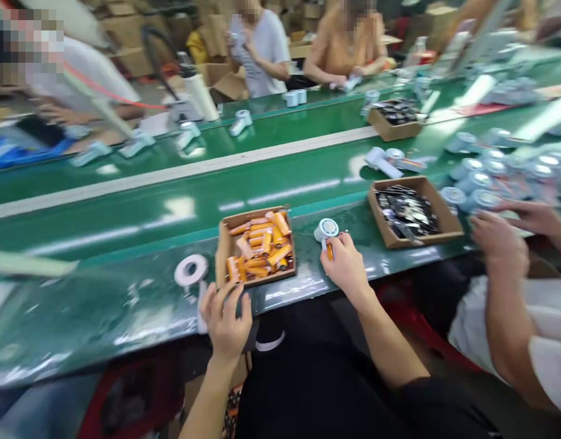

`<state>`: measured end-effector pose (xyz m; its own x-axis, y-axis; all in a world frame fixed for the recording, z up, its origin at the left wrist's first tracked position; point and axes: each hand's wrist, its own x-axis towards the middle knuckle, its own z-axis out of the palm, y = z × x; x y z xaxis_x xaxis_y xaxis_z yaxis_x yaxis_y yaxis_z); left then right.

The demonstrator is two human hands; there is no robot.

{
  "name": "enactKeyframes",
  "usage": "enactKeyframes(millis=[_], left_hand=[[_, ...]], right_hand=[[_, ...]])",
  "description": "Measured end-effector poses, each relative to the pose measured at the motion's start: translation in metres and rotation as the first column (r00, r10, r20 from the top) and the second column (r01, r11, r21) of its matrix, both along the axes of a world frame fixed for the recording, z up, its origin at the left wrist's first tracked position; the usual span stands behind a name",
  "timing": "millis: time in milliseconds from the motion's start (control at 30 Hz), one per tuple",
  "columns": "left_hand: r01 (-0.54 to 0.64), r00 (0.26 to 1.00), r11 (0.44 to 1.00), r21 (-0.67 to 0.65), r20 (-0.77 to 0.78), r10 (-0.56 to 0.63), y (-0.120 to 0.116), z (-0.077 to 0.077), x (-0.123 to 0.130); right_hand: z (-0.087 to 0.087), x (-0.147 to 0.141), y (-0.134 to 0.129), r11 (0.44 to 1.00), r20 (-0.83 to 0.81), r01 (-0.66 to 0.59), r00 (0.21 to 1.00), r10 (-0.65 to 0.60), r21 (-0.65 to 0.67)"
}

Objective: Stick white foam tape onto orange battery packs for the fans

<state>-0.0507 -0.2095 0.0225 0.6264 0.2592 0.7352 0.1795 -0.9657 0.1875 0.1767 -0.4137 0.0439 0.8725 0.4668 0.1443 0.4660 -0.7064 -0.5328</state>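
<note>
A light-blue handheld device with a round, ringed head (327, 229) lies on the green bench. My right hand (348, 268) is closed around its handle end, and a bit of an orange cylindrical battery (330, 251) shows by the fingertips. To the left is a cardboard box (222, 250) full of orange battery cells (262, 244), some with white ends. My left hand (228, 314) hovers at the box's near left corner, fingers spread, holding nothing; whether a fingertip touches the cardboard I cannot tell. Beside it lies a roll of white tape (190, 270).
A box of small dark parts (415, 210) stands right of my right hand. Further right, a co-worker's hands (504, 235) are among several light-blue devices (484, 198). The green conveyor (244, 177) runs behind, with more devices and people across it.
</note>
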Motion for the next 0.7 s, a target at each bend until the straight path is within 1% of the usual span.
enactKeyframes(millis=[33,67,100,133,167,200,233,267,300,333,367,400,433,467,500,533,567,600,633,667,700], left_hand=[[0.068,0.997,0.998,0.004,0.033,-0.068,-0.015,-0.002,0.006],[0.163,0.986,0.986,-0.019,0.036,-0.163,-0.031,-0.004,0.015],[0.272,0.962,0.96,-0.063,0.007,-0.272,-0.047,-0.005,0.027],[0.37,0.925,0.922,-0.115,-0.048,-0.377,-0.065,-0.006,0.041],[0.439,0.882,0.883,-0.165,-0.109,-0.458,-0.081,-0.007,0.057],[0.484,0.84,0.852,-0.199,-0.165,-0.516,-0.097,-0.008,0.074],[0.516,0.803,0.828,-0.218,-0.212,-0.556,-0.11,-0.008,0.092],[0.538,0.775,0.811,-0.229,-0.243,-0.583,-0.12,-0.009,0.109],[0.55,0.756,0.8,-0.241,-0.263,-0.599,-0.127,-0.01,0.123],[0.557,0.742,0.789,-0.259,-0.272,-0.613,-0.131,-0.01,0.134],[0.561,0.729,0.776,-0.287,-0.272,-0.628,-0.133,-0.011,0.142],[0.566,0.716,0.759,-0.321,-0.266,-0.646,-0.133,-0.012,0.145],[0.569,0.706,0.74,-0.359,-0.248,-0.663,-0.132,-0.012,0.145],[0.57,0.703,0.717,-0.402,-0.213,-0.678,-0.13,-0.012,0.141],[0.57,0.703,0.686,-0.452,-0.163,-0.692,-0.128,-0.012,0.135],[0.565,0.703,0.639,-0.522,-0.1,-0.704,-0.126,-0.012,0.127],[0.551,0.695,0.558,-0.62,-0.028,-0.718,-0.123,-0.011,0.118],[0.519,0.675,0.428,-0.74,0.047,-0.736,-0.121,-0.01,0.11],[0.451,0.648,0.248,-0.858,0.123,-0.752,-0.118,-0.008,0.103],[0.339,0.623,0.044,-0.94,0.19,-0.759,-0.115,-0.007,0.098],[0.198,0.609,-0.139,-0.97,0.233,-0.758,-0.112,-0.005,0.094]], right_hand=[[0.0,-0.003,-0.015,1.0,0.024,0.015,1.0,-0.015,-0.013],[0.001,-0.006,-0.03,1.0,0.045,-0.003,0.999,0.004,-0.012],[0.001,-0.008,-0.043,0.998,0.065,-0.059,0.996,0.058,0.008],[0.003,-0.007,-0.056,0.991,0.087,-0.127,0.989,0.123,0.044],[0.005,-0.003,-0.069,0.981,0.123,-0.172,0.979,0.161,0.087],[0.009,0.004,-0.083,0.977,0.174,-0.179,0.972,0.157,0.119],[0.013,0.015,-0.098,0.982,0.232,-0.145,0.966,0.113,0.124],[0.019,0.027,-0.114,0.992,0.287,-0.074,0.957,0.042,0.101],[0.025,0.041,-0.131,0.999,0.329,0.001,0.944,-0.017,0.051],[0.031,0.053,-0.147,0.998,0.347,0.054,0.937,-0.046,-0.014],[0.037,0.063,-0.162,0.994,0.346,0.083,0.937,-0.053,-0.071],[0.042,0.069,-0.174,0.991,0.341,0.095,0.938,-0.056,-0.098],[0.046,0.071,-0.182,0.992,0.348,0.098,0.935,-0.064,-0.079],[0.048,0.067,-0.187,0.997,0.368,0.08,0.927,-0.065,-0.024],[0.049,0.059,-0.186,0.998,0.392,0.033,0.919,-0.048,0.047],[0.047,0.048,-0.182,0.993,0.407,-0.052,0.913,0.002,0.11],[0.044,0.034,-0.174,0.971,0.406,-0.185,0.907,0.111,0.149],[0.039,0.02,-0.163,0.922,0.382,-0.347,0.886,0.262,0.173],[0.034,0.007,-0.151,0.846,0.347,-0.495,0.843,0.412,0.2],[0.027,-0.005,-0.139,0.761,0.318,-0.604,0.788,0.527,0.236],[0.02,-0.013,-0.129,0.693,0.3,-0.667,0.744,0.597,0.275]])
